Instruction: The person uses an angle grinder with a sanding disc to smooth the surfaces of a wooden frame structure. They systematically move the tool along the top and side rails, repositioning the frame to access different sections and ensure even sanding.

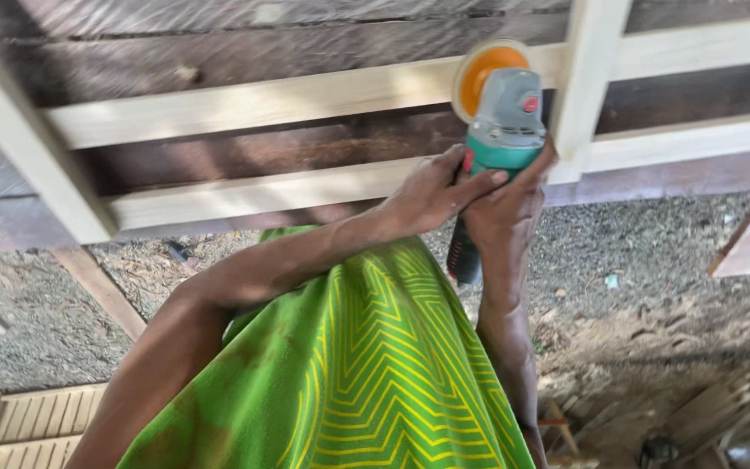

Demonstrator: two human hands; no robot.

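Both my hands grip a green and grey angle grinder (507, 113) with an orange sanding disc at its top. My left hand (431, 191) wraps the body from the left and my right hand (507, 208) holds it from below and the right. The disc rests against a pale wooden rail of a light wood frame (262, 100), close to an upright post (592, 78). The frame lies over dark weathered planks. The tool's dark rear handle pokes out beneath my hands.
A green cloth with yellow zigzag lines (366, 365) covers my lap. Below the frame lies gravelly ground with sawdust (644, 287). A slatted pale wood panel (32, 426) sits at bottom left and wood scraps are piled at bottom right.
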